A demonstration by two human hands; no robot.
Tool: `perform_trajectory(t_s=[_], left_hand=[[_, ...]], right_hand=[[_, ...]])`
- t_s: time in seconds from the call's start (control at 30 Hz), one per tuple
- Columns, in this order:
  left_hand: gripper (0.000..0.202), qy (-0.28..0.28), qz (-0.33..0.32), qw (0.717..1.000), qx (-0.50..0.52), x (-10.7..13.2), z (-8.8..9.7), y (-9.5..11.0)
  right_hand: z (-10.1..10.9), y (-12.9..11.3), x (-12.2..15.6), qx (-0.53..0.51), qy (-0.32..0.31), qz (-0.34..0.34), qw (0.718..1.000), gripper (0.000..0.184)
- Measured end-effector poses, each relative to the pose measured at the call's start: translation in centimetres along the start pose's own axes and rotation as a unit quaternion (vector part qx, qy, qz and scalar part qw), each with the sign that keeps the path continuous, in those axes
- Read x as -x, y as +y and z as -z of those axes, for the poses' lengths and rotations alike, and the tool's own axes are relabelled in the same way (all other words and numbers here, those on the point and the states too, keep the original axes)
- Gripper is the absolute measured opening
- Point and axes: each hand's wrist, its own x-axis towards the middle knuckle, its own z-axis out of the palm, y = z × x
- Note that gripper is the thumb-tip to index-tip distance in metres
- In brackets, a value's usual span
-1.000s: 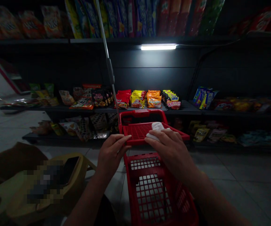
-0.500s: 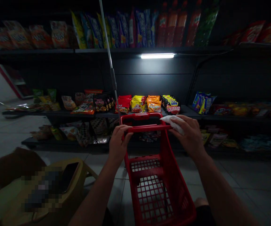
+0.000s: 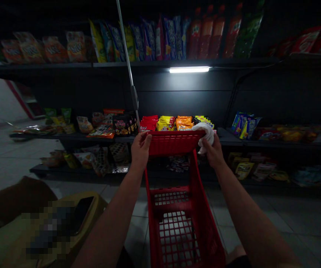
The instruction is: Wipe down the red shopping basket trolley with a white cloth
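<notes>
Left hand (image 3: 140,152): clenched, fingers hooked over the far rim of a red plastic shopping basket (image 3: 174,144).

Right hand (image 3: 214,152): closed on a bunched white cloth (image 3: 209,134), pressing it against the right end of that rim.

Cloth: draped across the rim, one fold hanging below it beside the fingers.

Basket: out in front of the person between both arms, its slotted sides and grid floor running back toward the camera, a steel pole (image 3: 128,63) rising beside its far left corner.

Shelf: red, yellow and orange snack packets (image 3: 171,123) lined up just past the rim on dark store shelving (image 3: 182,64), a strip light (image 3: 189,69) glowing beneath the upper shelf.

Lower left: a yellow bag (image 3: 93,203) holding a black phone (image 3: 82,210), partly pixelated, above a tiled floor (image 3: 297,223).
</notes>
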Motion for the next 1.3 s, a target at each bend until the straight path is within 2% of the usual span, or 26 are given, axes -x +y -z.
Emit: perform_trajectory(t_s=[0.1, 0.23, 0.4, 0.57, 0.63, 0.73, 0.83, 0.9, 0.93, 1.0, 1.07, 1.13, 1.23, 1.3], left_hand=[[0.044, 0.023, 0.02, 0.999, 0.016, -0.9, 0.0, -1.2], [0.044, 0.017, 0.006, 1.0, -0.017, -0.8, 1.2, -1.3], [0.039, -0.027, -0.001, 0.999, -0.033, -0.1, 2.4, 0.6], [0.038, -0.013, 0.005, 1.0, -0.014, -0.8, 1.7, 1.5], [0.038, 0.02, -0.022, 1.0, -0.01, -1.2, 1.2, 1.5], [0.039, 0.073, -0.104, 0.991, -0.041, -1.1, 0.9, 1.0], [0.03, 0.086, -0.185, 0.965, -0.164, 0.2, 1.4, -0.5], [0.04, 0.088, -0.198, 0.947, -0.239, 1.2, 2.0, -2.4], [0.054, 0.091, -0.183, 0.946, -0.253, 1.7, 2.4, -3.5], [0.082, 0.106, -0.099, 0.956, -0.254, 2.3, 3.2, -6.0], [0.091, 0.099, 0.011, 0.965, -0.241, 2.6, 3.8, -8.3], [0.077, 0.069, 0.069, 0.967, -0.234, 2.6, 4.2, -10.1], [0.05, 0.041, 0.089, 0.965, -0.241, 2.3, 4.4, -11.6], [0.046, 0.048, 0.094, 0.961, -0.255, 2.2, 4.2, -11.9]], right_hand=[[-1.8, 1.6, -0.7, -0.011, -0.007, -0.03, 0.999, 0.06], [-3.5, 2.5, -0.8, 0.012, -0.001, -0.001, 1.0, 0.061], [-3.6, 2.0, -0.2, 0.058, 0.02, 0.045, 0.997, 0.063], [-3.1, 0.7, -0.3, 0.074, 0.053, 0.043, 0.995, 0.065], [-3.1, 0.2, -0.7, 0.077, 0.052, 0.037, 0.995, 0.063], [-3.2, -0.4, -1.6, 0.086, 0.056, 0.028, 0.994, 0.059], [-3.5, -0.9, -3.1, 0.117, 0.063, 0.014, 0.991, 0.057], [-3.6, -1.1, -4.4, 0.15, 0.068, 0.005, 0.986, 0.057], [-3.7, -1.1, -5.2, 0.168, 0.069, -0.001, 0.983, 0.057], [-4.0, -0.9, -6.7, 0.193, 0.064, -0.017, 0.979, 0.059], [-4.2, -0.3, -8.1, 0.191, 0.045, -0.028, 0.98, 0.059], [-4.4, 0.5, -9.2, 0.174, 0.026, -0.024, 0.984, 0.058], [-4.9, 1.6, -10.5, 0.198, 0.031, -0.002, 0.98, 0.055], [-5.3, 2.0, -11.0, 0.231, 0.051, 0.015, 0.972, 0.055]])
